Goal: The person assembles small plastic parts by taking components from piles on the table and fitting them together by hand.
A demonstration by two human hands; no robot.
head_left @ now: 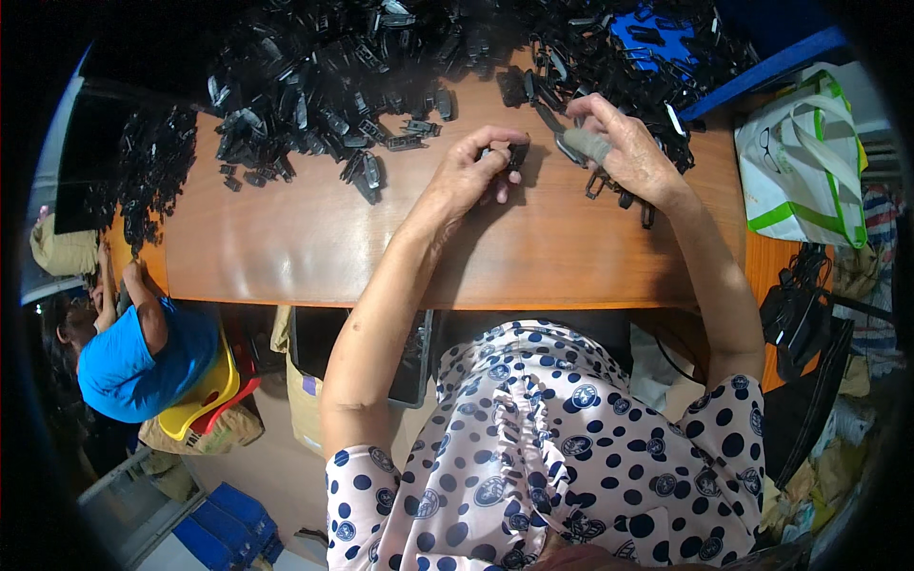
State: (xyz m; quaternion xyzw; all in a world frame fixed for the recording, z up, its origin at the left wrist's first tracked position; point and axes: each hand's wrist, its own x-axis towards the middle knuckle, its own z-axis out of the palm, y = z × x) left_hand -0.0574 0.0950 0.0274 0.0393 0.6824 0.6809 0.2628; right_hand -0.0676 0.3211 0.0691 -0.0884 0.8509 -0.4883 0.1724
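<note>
My left hand (474,171) is above the middle of the wooden table (286,238), fingers curled around a small black plastic part (517,155). Part of that piece is hidden by the fingers. To the right, my right hand (628,157) hovers at the edge of a pile of black plastic clips (657,124). A greyish wrap (587,145) covers one of its digits. Its thumb and fingers look apart, and a dark, glossy clip (568,149) lies by the wrapped tip. Several loose clips lie under this hand.
Heaped black clips (333,86) cover the far side, around a blue tray (652,38) at the back right. A white-green bag (800,162) stands at the right. Another person in a blue shirt (143,362) sits at the left, beside more black parts (148,171).
</note>
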